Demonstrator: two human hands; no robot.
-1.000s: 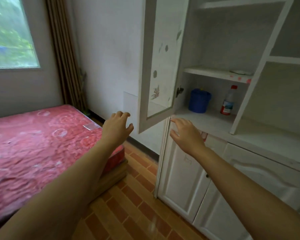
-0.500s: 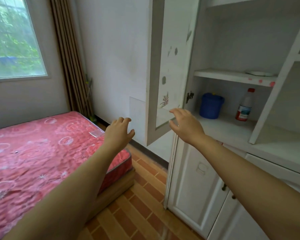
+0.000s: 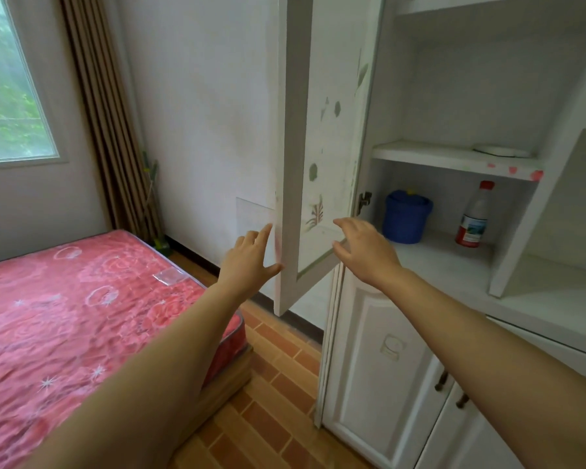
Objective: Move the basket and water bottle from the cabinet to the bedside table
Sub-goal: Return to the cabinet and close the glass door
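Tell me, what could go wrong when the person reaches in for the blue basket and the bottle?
The open cabinet door hangs between the left hand and the right hand, so an arm might bump it. The water bottle is tall, thin and upright at the back of the shelf, so a careless reach might tip it. The blue basket seems to have something inside that could spill.

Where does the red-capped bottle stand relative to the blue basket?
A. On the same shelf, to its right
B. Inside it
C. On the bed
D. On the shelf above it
A: the red-capped bottle stands apart from the blue basket, rightward on the same cabinet shelf.
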